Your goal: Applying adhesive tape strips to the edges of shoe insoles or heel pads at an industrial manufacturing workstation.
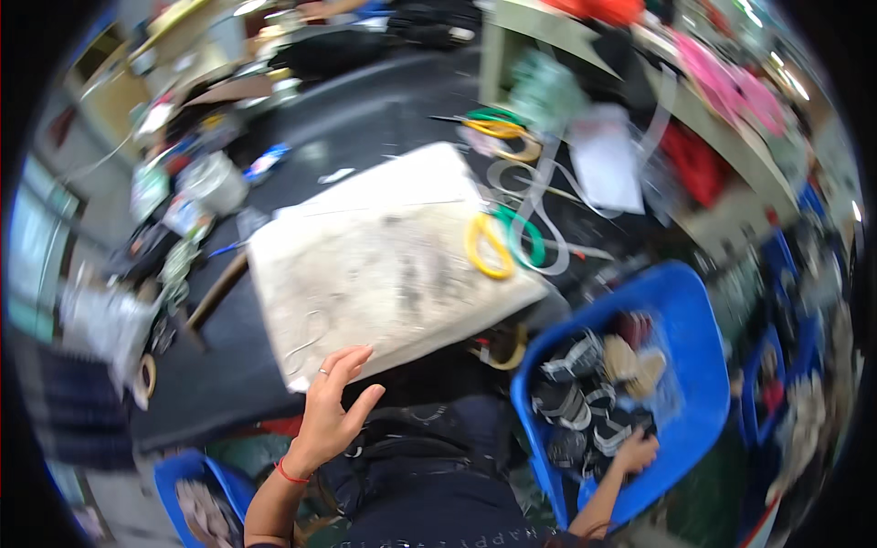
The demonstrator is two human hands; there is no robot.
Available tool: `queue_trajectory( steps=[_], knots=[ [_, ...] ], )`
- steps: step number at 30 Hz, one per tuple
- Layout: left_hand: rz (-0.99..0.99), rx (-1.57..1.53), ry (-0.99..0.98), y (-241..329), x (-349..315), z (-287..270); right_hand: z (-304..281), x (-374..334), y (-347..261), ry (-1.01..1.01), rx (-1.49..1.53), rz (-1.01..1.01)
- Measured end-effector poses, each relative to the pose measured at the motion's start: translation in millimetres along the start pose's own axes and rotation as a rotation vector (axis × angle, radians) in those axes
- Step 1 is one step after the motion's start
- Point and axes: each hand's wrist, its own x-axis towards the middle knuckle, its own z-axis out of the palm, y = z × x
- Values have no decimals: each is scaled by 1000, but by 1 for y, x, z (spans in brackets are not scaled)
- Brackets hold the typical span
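My left hand [338, 406] hovers at the near edge of a stained whitish board [365, 274], holding nothing. Its thumb is spread from the fingers, and a red string circles the wrist. On the right, my right hand [637, 454] reaches down into a blue plastic basket [711, 365]. Its fingers curl at a black shoe [614, 429] in a pile; blur and the shoe partly hide the fingertips. Several black shoes with white trim fill that pile, next to beige pieces [635, 363] of unclear kind. A thin bent wire or cord [311, 333] lies on the board near my left hand.
Yellow-handled scissors [489, 247], a green tape roll [528, 239] and white strips [539, 196] lie at the board's right. A hammer-like tool [215, 297] is left of it on the black table [210, 393]. Another blue basket [174, 475] stands below left.
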Motion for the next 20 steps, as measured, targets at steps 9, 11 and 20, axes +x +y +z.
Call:
queue_trajectory(
  steps=[9, 11, 20],
  knots=[
    [-279, 190, 576, -40, -139, -46, -104, -138, -272, -407, 1111, -997],
    [-370, 153, 692, -46, -173, -41, -144, -203, -305, -645, 1225, -1282],
    [-878, 224, 1294, -28, -319, 55, -246, -413, -287, -1544, 891, -2346]
  ],
)
